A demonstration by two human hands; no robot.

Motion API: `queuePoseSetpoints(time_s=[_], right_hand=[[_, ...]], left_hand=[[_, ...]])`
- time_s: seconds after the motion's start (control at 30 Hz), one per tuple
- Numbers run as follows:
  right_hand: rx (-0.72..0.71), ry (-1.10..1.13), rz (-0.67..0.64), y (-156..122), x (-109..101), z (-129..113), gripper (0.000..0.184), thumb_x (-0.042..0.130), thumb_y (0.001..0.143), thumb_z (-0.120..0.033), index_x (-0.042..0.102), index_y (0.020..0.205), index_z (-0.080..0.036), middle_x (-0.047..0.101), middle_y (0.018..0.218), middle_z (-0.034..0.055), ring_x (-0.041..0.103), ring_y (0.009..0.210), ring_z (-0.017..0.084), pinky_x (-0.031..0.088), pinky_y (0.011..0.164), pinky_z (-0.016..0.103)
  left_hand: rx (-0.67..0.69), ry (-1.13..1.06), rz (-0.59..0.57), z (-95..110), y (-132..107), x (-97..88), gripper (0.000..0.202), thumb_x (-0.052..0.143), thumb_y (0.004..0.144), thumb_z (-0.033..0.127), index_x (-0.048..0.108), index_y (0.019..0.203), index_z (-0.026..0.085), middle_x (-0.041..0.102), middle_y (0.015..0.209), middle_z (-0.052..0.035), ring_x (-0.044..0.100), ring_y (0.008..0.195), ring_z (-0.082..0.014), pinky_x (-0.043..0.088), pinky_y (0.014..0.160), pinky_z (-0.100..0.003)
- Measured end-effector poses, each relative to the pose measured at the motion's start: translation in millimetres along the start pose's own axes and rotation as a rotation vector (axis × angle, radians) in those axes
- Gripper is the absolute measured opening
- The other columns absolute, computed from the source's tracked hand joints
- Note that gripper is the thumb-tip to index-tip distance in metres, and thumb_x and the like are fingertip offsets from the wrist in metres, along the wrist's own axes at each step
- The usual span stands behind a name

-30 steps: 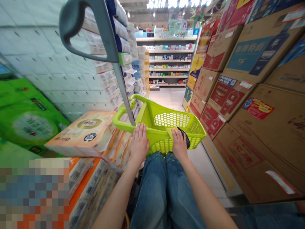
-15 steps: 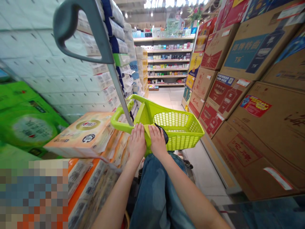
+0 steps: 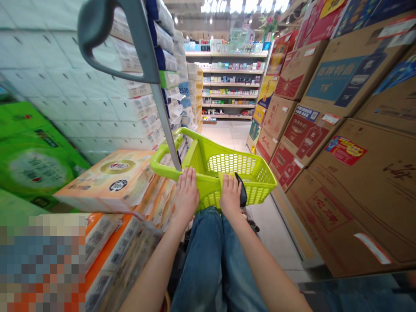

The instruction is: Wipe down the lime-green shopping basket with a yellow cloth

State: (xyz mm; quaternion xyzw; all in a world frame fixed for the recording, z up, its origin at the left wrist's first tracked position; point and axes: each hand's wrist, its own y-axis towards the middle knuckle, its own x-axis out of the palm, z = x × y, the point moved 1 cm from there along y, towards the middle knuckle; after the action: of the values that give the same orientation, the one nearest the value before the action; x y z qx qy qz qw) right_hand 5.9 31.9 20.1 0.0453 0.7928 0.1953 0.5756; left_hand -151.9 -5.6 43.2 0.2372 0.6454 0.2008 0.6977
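Observation:
A lime-green plastic shopping basket [image 3: 247, 190] with a perforated body sits above my knees. A grey metal pole with a dark grey handle [image 3: 147, 52] rises from its left end. My left hand [image 3: 186, 193] lies over the near rim beside the pole's foot, fingers together and bent over the edge. Farther right on that rim, my right hand [image 3: 230, 197] is closed around a yellow-and-black item [image 3: 241, 189]. Its black part sticks out on the right and a yellow sliver shows by the index finger; its kind I cannot make out. Both thumbs are mostly hidden.
Tissue packs [image 3: 110, 177] are stacked close on my left, with white packs [image 3: 81, 99] behind. Brown cartons [image 3: 367, 173] line the right side. A tiled aisle floor [image 3: 286, 234] leads to stocked shelves [image 3: 230, 80]. My jeans-covered legs [image 3: 208, 260] are beneath the basket.
My right hand has slid right along the rim, and the yellow-and-black item has moved with it. My left hand stays in place on the basket. The view has shifted slightly.

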Motion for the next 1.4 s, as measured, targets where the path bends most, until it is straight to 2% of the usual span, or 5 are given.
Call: queuePoseSetpoints(time_s=[0.23, 0.63, 0.8, 1.0, 1.4], right_hand=[[-0.256, 0.165, -0.008, 9, -10, -73, 0.065, 0.037, 0.089, -0.008, 0.030, 0.153, -0.009, 0.039, 0.155, 0.0164, 0.029, 0.145, 0.027, 0.019, 0.121, 0.051], [-0.124, 0.004, 0.031, -10, 6, 49, 0.077, 0.038, 0.078, -0.001, 0.029, 0.154, -0.013, 0.038, 0.157, 0.0130, 0.028, 0.147, 0.023, 0.016, 0.121, 0.054], [-0.008, 0.053, 0.041, 0, -1, -11, 0.067, 0.041, 0.082, -0.005, 0.036, 0.149, -0.004, 0.043, 0.150, 0.0233, 0.034, 0.143, 0.032, 0.023, 0.118, 0.055], [-0.242, 0.159, -0.002, 7, -9, -73, 0.062, 0.036, 0.091, -0.011, 0.030, 0.153, -0.007, 0.039, 0.155, 0.0182, 0.030, 0.144, 0.029, 0.018, 0.120, 0.054], [-0.067, -0.020, -0.014, -8, 3, 42, 0.078, 0.038, 0.079, -0.002, 0.027, 0.155, -0.016, 0.037, 0.157, 0.0137, 0.028, 0.147, 0.022, 0.011, 0.120, 0.054]], left_hand=[[-0.028, -0.003, 0.013, 0, 1, -4.3, 0.067, 0.039, 0.087, 0.012, 0.026, 0.153, 0.009, 0.038, 0.156, -0.0163, 0.028, 0.149, -0.0266, 0.029, 0.120, -0.047], [-0.018, -0.028, 0.016, 2, 0, -2.1, 0.079, 0.051, 0.082, 0.015, 0.021, 0.154, 0.007, 0.033, 0.158, -0.0160, 0.025, 0.149, -0.0298, 0.025, 0.122, -0.048], [-0.013, -0.020, 0.023, 2, 0, -0.9, 0.077, 0.049, 0.083, 0.015, 0.020, 0.154, 0.008, 0.034, 0.158, -0.0163, 0.024, 0.150, -0.0299, 0.026, 0.121, -0.048], [-0.028, 0.005, 0.021, 0, 0, -0.7, 0.065, 0.040, 0.089, 0.013, 0.027, 0.152, 0.009, 0.038, 0.156, -0.0158, 0.026, 0.149, -0.0270, 0.028, 0.121, -0.046], [-0.001, -0.026, 0.048, 2, 0, -0.7, 0.077, 0.051, 0.083, 0.015, 0.022, 0.154, 0.007, 0.035, 0.158, -0.0168, 0.025, 0.149, -0.0305, 0.027, 0.121, -0.048]])
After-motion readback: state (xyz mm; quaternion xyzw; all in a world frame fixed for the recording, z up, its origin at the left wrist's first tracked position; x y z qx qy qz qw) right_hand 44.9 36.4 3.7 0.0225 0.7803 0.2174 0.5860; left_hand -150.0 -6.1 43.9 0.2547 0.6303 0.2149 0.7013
